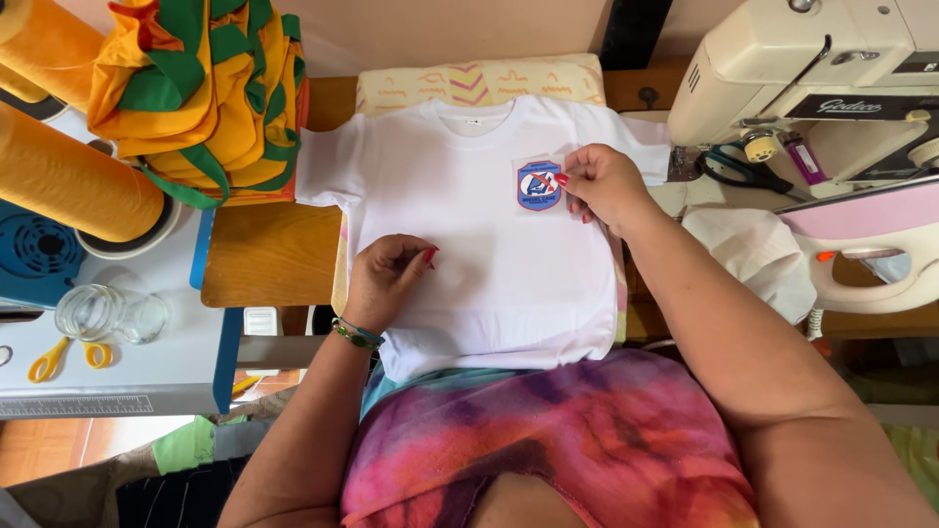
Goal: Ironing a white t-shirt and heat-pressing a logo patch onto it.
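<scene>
Wooden table (264, 256) — plain beige wall (440, 29) behind

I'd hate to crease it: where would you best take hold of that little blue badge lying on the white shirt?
Probably at the badge's right edge, coming from the right, where the right hand already has its fingertips. The badge lies flat on the white T-shirt, so only a thin edge can be pinched. The left hand rests lower on the shirt, apart from the badge.

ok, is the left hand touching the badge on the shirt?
No, the left hand rests on the plain front of the white shirt; the right hand holds the badge.
</scene>
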